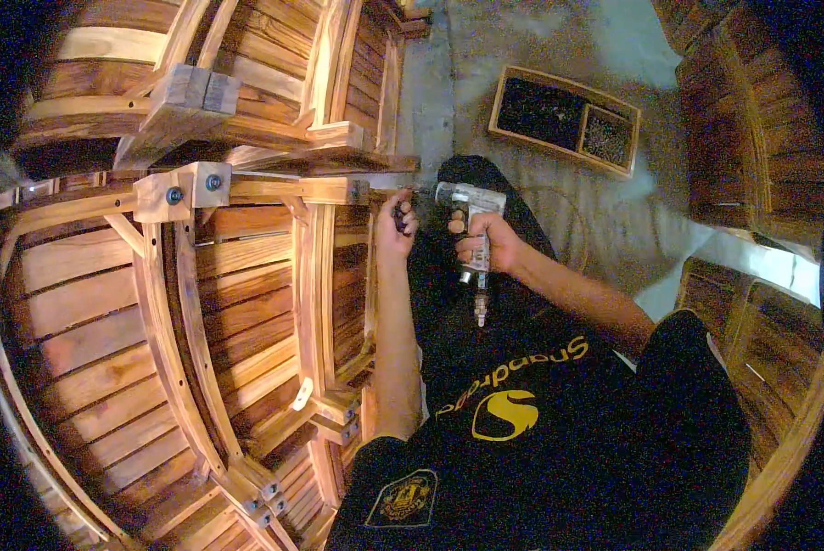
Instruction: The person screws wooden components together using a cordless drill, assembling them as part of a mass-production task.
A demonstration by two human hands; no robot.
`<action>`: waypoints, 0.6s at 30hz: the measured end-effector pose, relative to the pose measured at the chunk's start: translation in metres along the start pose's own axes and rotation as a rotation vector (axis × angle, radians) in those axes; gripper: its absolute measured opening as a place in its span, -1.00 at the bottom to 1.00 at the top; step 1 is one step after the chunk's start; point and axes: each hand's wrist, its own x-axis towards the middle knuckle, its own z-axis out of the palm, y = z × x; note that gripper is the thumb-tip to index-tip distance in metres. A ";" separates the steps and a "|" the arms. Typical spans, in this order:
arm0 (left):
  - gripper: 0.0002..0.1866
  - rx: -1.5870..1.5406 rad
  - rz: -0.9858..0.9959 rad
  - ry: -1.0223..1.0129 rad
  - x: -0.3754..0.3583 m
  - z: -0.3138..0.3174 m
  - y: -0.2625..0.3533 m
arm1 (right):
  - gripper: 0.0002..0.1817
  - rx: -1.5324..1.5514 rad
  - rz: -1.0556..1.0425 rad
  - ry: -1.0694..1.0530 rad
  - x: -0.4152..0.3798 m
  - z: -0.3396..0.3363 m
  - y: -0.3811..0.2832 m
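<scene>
My right hand (485, 243) grips a silver pistol-shaped air tool (470, 207), its nose pointing left at the end of a wooden rail (338, 190). An air fitting hangs below the tool's handle. My left hand (396, 225) is closed around several small dark fasteners and sits against the rail's end, just left of the tool's nose. The rail belongs to a slatted wooden chair frame (201, 303) lying on its side in front of me. Bolts (191, 188) show on a wooden block at the frame's left.
A wooden tray (564, 119) with two compartments of dark small parts lies on the concrete floor beyond my hands. More slatted wooden furniture stands at the top left (246, 73) and along the right side (761, 138). My black shirt fills the lower middle.
</scene>
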 end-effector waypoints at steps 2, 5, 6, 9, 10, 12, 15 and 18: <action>-0.81 -0.016 0.008 -0.004 0.002 -0.002 0.000 | -0.66 0.022 -0.002 0.015 0.000 0.000 0.000; -0.80 -0.048 0.016 -0.011 -0.001 0.004 0.003 | -0.66 0.014 -0.004 0.013 0.002 -0.006 -0.001; -0.80 -0.064 0.014 -0.015 -0.003 0.007 0.005 | -0.65 0.010 0.005 0.009 0.002 -0.008 -0.001; -0.80 -0.153 0.116 0.013 -0.009 0.011 0.002 | -0.65 0.028 0.058 -0.014 0.003 -0.013 -0.003; -0.80 -0.154 0.116 0.014 -0.008 0.008 0.002 | -0.65 0.048 0.102 -0.034 0.004 -0.013 -0.003; -0.80 -0.152 0.114 0.005 -0.004 0.003 0.003 | -0.64 0.025 0.061 -0.026 0.004 -0.012 -0.001; -0.81 -0.086 0.104 -0.006 0.000 -0.006 0.002 | -0.64 0.009 0.024 -0.015 0.004 -0.009 -0.001; -0.77 -0.125 0.064 -0.070 0.004 -0.009 0.002 | -0.65 0.009 0.023 -0.005 0.004 -0.008 0.000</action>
